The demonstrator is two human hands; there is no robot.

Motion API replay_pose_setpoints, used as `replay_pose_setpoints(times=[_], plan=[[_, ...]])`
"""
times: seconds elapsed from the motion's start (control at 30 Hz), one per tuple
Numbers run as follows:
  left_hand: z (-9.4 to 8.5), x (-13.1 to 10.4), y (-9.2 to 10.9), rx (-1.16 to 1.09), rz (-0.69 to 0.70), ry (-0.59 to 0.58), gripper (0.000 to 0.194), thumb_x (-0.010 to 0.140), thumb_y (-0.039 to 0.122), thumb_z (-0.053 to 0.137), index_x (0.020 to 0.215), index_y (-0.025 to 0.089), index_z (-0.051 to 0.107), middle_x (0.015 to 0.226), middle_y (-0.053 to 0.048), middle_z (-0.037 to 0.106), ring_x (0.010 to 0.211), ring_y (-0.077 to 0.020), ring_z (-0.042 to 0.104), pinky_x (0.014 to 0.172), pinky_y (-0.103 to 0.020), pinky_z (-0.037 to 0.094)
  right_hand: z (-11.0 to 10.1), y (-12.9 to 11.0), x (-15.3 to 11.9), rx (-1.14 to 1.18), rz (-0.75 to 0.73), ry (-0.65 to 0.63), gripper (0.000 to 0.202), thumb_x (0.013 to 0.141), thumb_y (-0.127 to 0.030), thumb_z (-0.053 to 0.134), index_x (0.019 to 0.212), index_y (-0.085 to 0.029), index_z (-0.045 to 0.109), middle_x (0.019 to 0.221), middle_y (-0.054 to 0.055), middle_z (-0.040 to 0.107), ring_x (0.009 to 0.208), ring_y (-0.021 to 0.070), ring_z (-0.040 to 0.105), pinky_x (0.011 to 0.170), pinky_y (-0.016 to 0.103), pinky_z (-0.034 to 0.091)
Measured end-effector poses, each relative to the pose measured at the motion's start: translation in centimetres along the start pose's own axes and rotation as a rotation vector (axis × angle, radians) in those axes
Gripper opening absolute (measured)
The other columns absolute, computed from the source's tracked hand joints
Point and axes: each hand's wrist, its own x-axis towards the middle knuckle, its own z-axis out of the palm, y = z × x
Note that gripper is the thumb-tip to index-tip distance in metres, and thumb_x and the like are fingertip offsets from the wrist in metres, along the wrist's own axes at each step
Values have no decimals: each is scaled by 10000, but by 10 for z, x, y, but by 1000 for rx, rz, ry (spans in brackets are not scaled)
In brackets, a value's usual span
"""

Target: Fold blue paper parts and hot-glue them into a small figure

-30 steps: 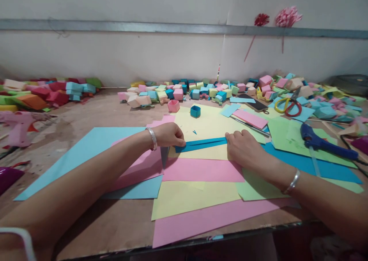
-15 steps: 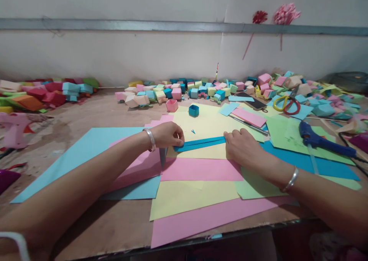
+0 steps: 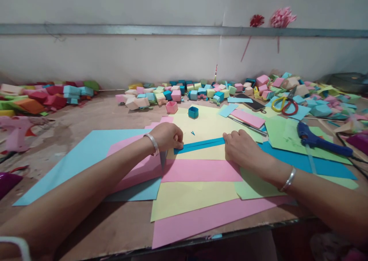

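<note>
A narrow blue paper strip (image 3: 204, 144) with a dark lengthwise line lies over yellow paper, stretched between my two hands. My left hand (image 3: 168, 136) pinches its left end between thumb and fingers. At the strip's right end, my right hand (image 3: 239, 146) has its fingers curled, with the thumb and index finger on the tip. Small blue scraps (image 3: 193, 133) lie just beyond the strip. Farther back stand a small open pink paper box (image 3: 171, 107) and a blue one (image 3: 193, 112). Pink paper (image 3: 201, 170) lies in front of the strip.
Scissors (image 3: 284, 105), a phone (image 3: 250, 102) and a blue glue gun (image 3: 322, 139) are on the right. A pink glue gun (image 3: 15, 132) sits at far left. Folded paper pieces (image 3: 175, 95) line the wall. Light blue paper (image 3: 74, 157) spreads under my left forearm.
The view has shifted slightly. Both hands remain at the ends of the blue strip, and the dark line along it looks narrower and slightly changed.
</note>
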Motion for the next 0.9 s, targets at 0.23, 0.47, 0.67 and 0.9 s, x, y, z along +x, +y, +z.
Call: replay_pose_setpoints(times=[0.23, 0.47, 0.67, 0.9], plan=[[10, -6, 10, 189, 351, 16, 546, 754, 16, 441, 1204, 260, 631, 879, -30, 652, 787, -148, 603, 625, -221, 382, -2, -2, 1, 16, 27, -5, 180, 739, -3, 492, 753, -144, 604, 734, 89, 567, 646, 203, 451, 579, 338, 139], [21, -23, 30, 524, 327, 44, 431, 830, 27, 465, 1214, 174, 595, 871, -76, 633, 796, -212, 575, 572, -310, 319, 1, 0, 0, 23, 13, -10, 193, 758, -19, 471, 786, -137, 621, 741, 87, 566, 650, 204, 447, 582, 335, 136], [30, -43, 46, 632, 315, 136, 200, 833, 70, 545, 718, 163, 680, 853, -112, 627, 860, -263, 526, 598, -372, 264, -1, 0, 2, 60, 30, -44, 194, 725, -25, 490, 789, -141, 632, 747, 86, 566, 654, 196, 425, 589, 335, 144], [28, -52, 49, 642, 221, 41, 199, 803, 48, 564, 722, 153, 712, 795, -127, 633, 826, -275, 518, 579, -366, 263, -8, 3, 3, 105, 22, -47, 135, 756, -102, 521, 724, -155, 641, 779, 105, 556, 736, 218, 429, 599, 335, 175]])
